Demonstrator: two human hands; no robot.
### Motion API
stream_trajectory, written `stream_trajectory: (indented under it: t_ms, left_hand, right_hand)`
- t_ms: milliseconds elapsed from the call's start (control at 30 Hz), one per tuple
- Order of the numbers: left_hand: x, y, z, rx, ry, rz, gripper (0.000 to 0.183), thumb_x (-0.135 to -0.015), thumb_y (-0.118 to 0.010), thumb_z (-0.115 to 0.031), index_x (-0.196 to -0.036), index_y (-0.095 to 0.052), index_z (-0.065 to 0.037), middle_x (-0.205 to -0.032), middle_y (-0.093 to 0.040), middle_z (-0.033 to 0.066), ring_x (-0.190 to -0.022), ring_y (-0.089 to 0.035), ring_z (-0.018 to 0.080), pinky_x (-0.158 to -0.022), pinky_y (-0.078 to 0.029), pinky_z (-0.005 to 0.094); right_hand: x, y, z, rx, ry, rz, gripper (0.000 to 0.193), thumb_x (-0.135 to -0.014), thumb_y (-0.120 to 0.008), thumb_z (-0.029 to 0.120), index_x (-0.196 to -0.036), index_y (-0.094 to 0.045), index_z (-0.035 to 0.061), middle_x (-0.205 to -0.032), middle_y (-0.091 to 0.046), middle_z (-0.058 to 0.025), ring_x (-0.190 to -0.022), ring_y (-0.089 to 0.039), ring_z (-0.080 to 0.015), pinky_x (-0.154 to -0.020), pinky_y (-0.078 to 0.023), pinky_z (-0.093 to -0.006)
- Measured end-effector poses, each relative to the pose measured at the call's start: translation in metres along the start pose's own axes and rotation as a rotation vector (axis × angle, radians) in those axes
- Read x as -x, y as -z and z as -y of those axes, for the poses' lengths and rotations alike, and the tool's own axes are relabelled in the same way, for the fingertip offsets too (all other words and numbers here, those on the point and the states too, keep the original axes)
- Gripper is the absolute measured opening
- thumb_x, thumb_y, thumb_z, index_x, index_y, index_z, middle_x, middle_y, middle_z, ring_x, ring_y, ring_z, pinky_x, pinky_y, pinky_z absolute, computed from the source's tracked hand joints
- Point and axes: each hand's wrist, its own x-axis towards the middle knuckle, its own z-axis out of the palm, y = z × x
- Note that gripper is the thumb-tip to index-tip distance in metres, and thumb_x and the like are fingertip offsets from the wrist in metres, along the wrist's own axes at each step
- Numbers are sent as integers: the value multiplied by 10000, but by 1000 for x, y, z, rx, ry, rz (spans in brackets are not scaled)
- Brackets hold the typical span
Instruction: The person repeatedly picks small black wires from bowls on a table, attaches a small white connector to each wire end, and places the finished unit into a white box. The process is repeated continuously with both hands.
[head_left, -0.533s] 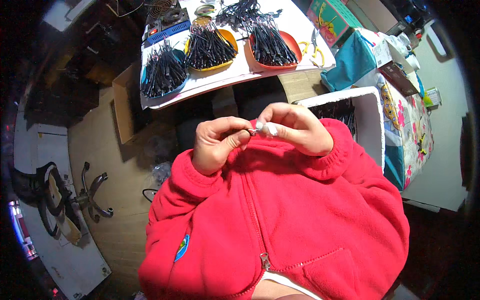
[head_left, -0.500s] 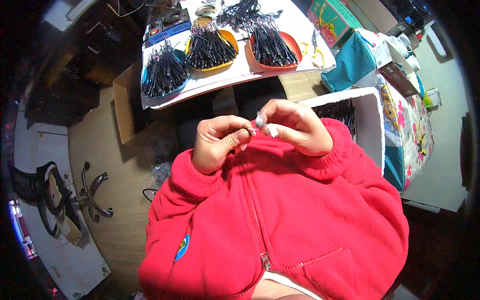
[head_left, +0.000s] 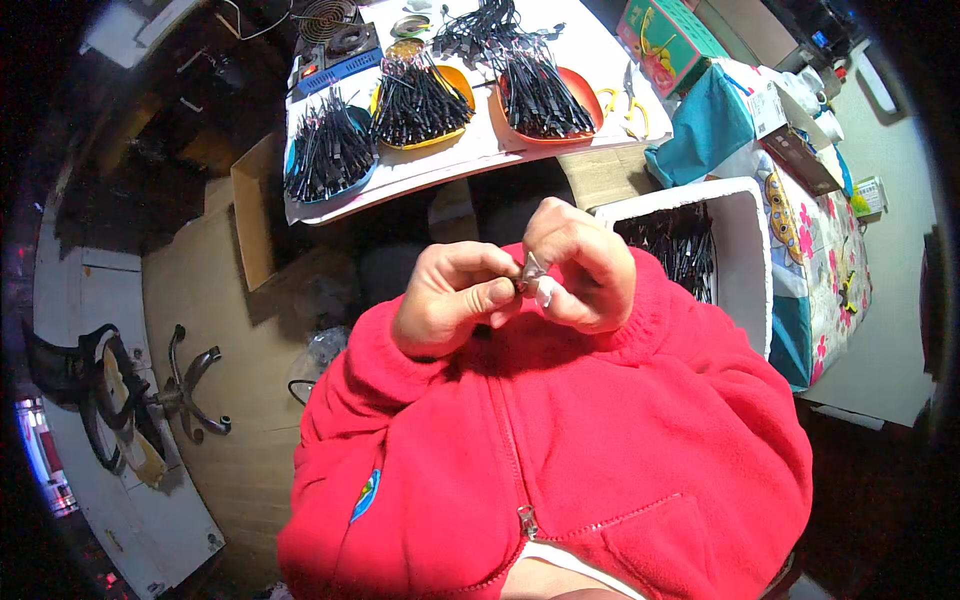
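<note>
In front of my chest, both hands meet at the fingertips. My left hand pinches a small dark piece between thumb and forefinger. It looks like the end of a thin cable, but most of it is covered by the fingers. My right hand is closed in a pinch against that same end. White wrapping covers its thumb tip, and a greyish wrap shows at its forefinger. Whether the right fingertips grip the cable or something else is hidden.
Across the white table ahead, bundles of black cables fill a blue tray, a yellow tray and a red tray. Yellow-handled scissors lie at its right. A white foam box with more cables stands at my right.
My hands have come together, the right fingertips closing onto the end held by the left. Pale wire tips visible earlier at the left fingers are now covered.
</note>
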Motion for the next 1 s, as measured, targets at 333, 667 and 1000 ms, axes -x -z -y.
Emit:
stream_trajectory:
  t_ms: [333, 667, 1000]
  left_hand:
    - [2, 5, -16, -423, -89, -141, 156, -897, -619, -1, -1035, -675, 47, -792, -643, 27, -664, -541, 54, -602, -445, 194]
    - [-35, 21, -48, -528, 54, -258, 117, -895, -619, -10, -987, -669, 44, -794, -638, 49, -667, -567, 76, -613, -465, 210]
    - [-186, 103, -185, -1831, -357, -299, 83, -815, -652, -24, -894, -653, 2, -754, -645, 157, -652, -662, 233, -611, -495, 295]
  right_hand:
    - [2, 7, -26, -122, -95, 32, 153, -789, -693, 15, -900, -589, 2, -870, -596, -112, -776, -566, -207, -674, -455, -300]
    - [-3, 10, -65, -286, -344, -113, 166, -825, -657, 54, -963, -593, -12, -941, -596, -111, -862, -574, -204, -746, -463, -300]
    - [29, 5, -160, -119, -632, 302, 134, -882, -563, 125, -877, -591, -6, -821, -597, -160, -789, -601, -326, -708, -479, -382]
